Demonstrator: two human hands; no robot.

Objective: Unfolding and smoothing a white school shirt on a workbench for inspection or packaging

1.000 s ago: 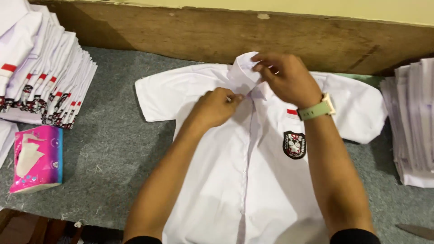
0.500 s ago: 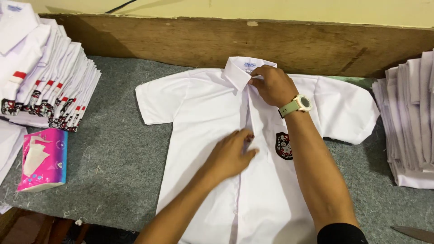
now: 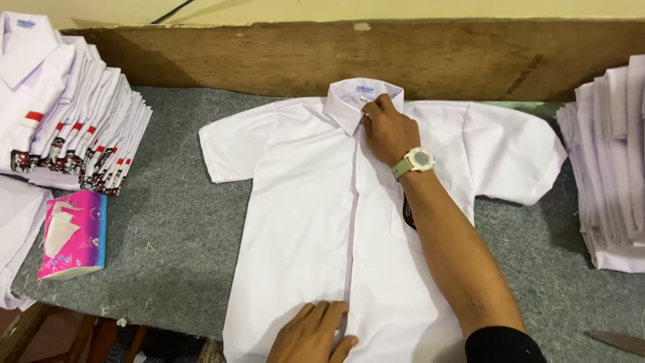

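Shirt flat, front up. Right hand pinching collar at 12 o'clock; left hand open, pressing hem at 6. Smoothing step, likely; next, keeping placket straight.

white short-sleeved shirt lies flat, buttoned, front up.

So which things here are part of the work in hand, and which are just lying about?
In hand:
white shirt
right hand at the collar
left hand on the hem

Lying about:
folded shirt stack
right-side stack
pink tissue pack
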